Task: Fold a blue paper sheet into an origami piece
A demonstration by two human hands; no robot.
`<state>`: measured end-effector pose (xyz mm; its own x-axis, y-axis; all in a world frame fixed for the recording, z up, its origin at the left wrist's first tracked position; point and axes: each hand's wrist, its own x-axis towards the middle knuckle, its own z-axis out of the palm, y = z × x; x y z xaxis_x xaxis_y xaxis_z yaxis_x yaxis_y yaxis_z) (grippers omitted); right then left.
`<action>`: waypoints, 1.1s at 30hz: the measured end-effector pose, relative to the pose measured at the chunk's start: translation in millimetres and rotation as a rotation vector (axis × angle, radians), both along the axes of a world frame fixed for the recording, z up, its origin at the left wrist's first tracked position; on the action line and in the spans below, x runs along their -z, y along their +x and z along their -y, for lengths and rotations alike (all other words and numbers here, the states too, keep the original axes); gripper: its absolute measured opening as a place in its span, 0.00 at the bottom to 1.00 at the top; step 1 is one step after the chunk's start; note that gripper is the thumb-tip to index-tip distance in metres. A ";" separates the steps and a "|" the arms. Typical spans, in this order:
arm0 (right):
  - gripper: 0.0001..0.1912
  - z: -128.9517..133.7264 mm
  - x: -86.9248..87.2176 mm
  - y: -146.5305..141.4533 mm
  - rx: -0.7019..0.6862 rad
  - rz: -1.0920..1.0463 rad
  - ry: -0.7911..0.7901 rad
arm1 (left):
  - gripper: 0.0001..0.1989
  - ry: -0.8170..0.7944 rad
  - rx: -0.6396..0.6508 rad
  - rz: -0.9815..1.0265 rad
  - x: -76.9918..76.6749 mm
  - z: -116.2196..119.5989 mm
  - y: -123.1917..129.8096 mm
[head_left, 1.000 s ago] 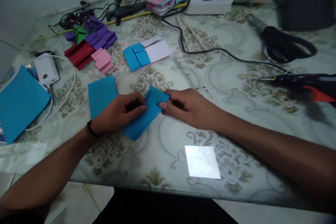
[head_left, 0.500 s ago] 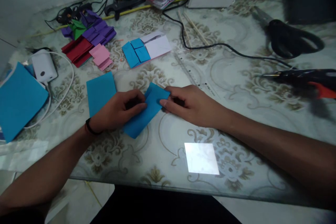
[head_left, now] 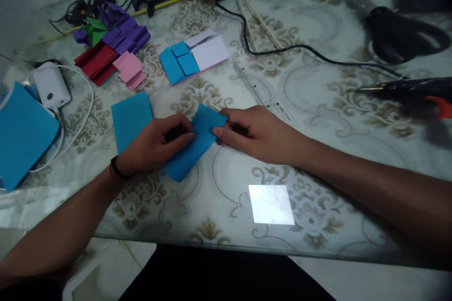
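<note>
Between my hands a piece of blue paper (head_left: 192,153) is held at a slant just over the patterned table. My left hand (head_left: 158,141), with a dark band on its wrist, pinches its left edge between thumb and fingers. At the upper right corner, my right hand (head_left: 257,132) grips the paper, thumb on top and fingers behind. Partly under my left hand lies a flat blue sheet (head_left: 131,115). Farther back sits a folded blue and white paper piece (head_left: 194,58). Folded pink paper (head_left: 130,69), red paper (head_left: 96,62) and purple paper (head_left: 127,35) lie to its left.
A clear ruler (head_left: 256,87) and thin sticks (head_left: 263,23) lie beyond my right hand. Black scissors (head_left: 402,37) and a tool with a pointed metal tip (head_left: 406,89) are at the right. A white device with a cable (head_left: 52,87) sits left, beside a large blue sheet (head_left: 24,134).
The raised flap along the blue paper's upper left edge now lies flatter. Both hands keep their grip. The whole view has shifted slightly.
</note>
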<state>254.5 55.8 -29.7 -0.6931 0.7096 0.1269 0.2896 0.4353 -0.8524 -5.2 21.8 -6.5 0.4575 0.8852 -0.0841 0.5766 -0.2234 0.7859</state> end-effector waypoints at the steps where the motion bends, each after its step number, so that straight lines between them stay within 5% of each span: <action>1: 0.18 0.0 0.0 0.1 0.000 0.002 0.001 | 0.10 0.000 -0.001 0.000 0.2 -0.1 0.0; 33: 0.19 0.6 -0.9 2.5 0.018 0.043 -0.001 | 0.13 -0.004 -0.017 -0.032 1.1 -2.0 -1.1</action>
